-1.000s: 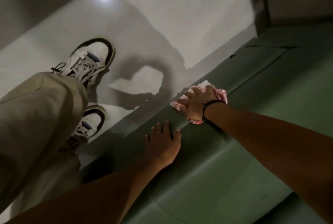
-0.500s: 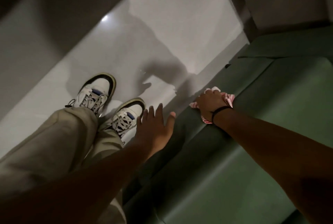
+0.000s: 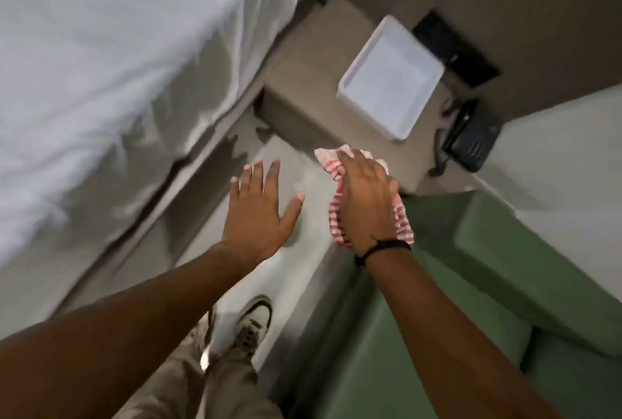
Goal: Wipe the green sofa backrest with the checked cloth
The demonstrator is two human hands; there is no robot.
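My right hand grips the red-and-white checked cloth, which bunches out on both sides of my palm. Hand and cloth hover in the air near the left end of the green sofa, not pressed on it. The sofa's green backrest cushion lies to the right of my right forearm. My left hand floats over the pale floor with its fingers spread and nothing in it.
A bed with white sheets fills the left side. Beyond my hands stands a beige bedside table holding a white tray and a dark telephone. My shoe stands on the narrow floor strip between bed and sofa.
The view has swung up from the sofa's outer side to the bed and bedside table. My right hand has lifted the cloth off the sofa; my left hand has risen, fingers spread.
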